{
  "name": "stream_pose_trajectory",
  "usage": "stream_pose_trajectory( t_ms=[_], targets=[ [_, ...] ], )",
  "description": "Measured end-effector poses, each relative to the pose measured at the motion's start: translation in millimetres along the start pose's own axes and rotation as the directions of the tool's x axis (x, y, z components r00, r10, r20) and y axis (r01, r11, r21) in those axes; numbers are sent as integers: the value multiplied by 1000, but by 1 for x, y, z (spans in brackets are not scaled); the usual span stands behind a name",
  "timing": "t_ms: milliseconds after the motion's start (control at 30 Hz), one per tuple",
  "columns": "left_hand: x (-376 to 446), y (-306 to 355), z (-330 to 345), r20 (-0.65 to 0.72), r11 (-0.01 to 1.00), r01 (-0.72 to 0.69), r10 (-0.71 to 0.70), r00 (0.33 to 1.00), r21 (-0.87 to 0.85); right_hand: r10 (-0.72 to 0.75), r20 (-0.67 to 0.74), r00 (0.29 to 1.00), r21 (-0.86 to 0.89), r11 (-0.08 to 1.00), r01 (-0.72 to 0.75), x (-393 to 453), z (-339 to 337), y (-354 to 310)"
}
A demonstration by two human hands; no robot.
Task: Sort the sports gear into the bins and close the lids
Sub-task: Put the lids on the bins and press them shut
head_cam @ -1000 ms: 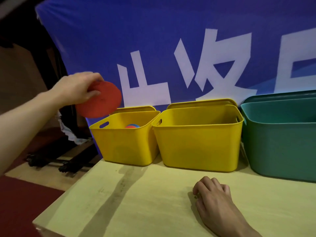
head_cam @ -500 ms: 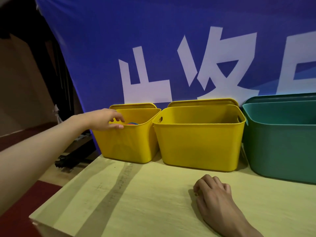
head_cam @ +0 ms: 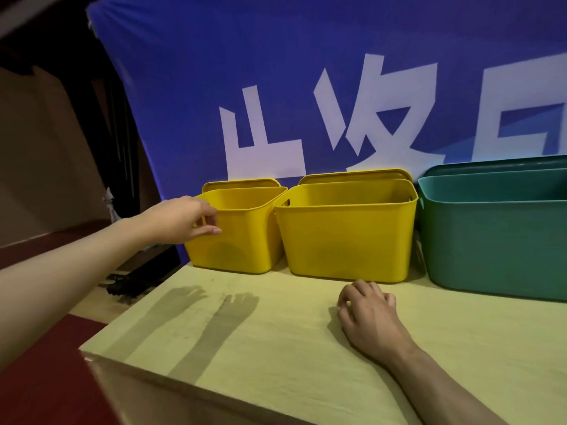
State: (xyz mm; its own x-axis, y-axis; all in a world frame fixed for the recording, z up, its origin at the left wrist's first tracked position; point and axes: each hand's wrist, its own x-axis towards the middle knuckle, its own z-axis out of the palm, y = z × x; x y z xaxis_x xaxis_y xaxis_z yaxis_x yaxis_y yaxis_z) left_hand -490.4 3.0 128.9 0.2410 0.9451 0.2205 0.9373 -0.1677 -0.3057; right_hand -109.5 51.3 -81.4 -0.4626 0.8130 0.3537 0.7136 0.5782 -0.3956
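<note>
Bins stand in a row at the back of our pale wooden table [head_cam: 276, 338], with a big blue banner [head_cam: 306, 72] with white shapes hanging behind them. We use the middle yellow bin [head_cam: 345, 234] as our marker. To its left, almost touching it, sits the small yellow bin [head_cam: 245, 237]. To its right sits the green bin [head_cam: 497, 237]. All three bins are open on top. A yellow lid [head_cam: 242, 184] stands on its edge behind the small yellow bin, and another yellow lid [head_cam: 352, 175] stands behind the middle yellow bin. A green lid [head_cam: 491, 167] stands behind the green bin. Our left hand [head_cam: 184, 220] reaches out to the left side of the small yellow bin. Its fingers are curled at the handle hole there and its thumb points along the front wall, but we cannot tell if it is really gripping the bin. Our right hand [head_cam: 371, 317] rests on the table in front of the middle yellow bin, with its fingers curled under loosely and nothing in it. We cannot see into the bins from here, so we cannot tell what gear is in them.
</note>
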Motion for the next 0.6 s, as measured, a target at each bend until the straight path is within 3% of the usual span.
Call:
stream_pose_trajectory(
  t_ms=[200, 333, 467, 600],
  targets=[
    [-10, 4, 23, 11, 994, -55, 56, 998, -96, -24, 57, 998, 48, 999, 21, 5, -7, -7],
    [25, -9, 27, 22, 980, -80, 86, 996, -180, -164, 121, 979, 66, 985, 157, 40, -35, -34],
    [33, -39, 20, -4, 932, -13, 12, 1000, -361, -315, 177, 933, 115, 948, 298, 99, -83, -77],
    [37, -86, -19, 117, 893, 89, -41, 992, -442, -374, 212, 903, 118, 927, 356, 147, -121, -117]
  ],
)
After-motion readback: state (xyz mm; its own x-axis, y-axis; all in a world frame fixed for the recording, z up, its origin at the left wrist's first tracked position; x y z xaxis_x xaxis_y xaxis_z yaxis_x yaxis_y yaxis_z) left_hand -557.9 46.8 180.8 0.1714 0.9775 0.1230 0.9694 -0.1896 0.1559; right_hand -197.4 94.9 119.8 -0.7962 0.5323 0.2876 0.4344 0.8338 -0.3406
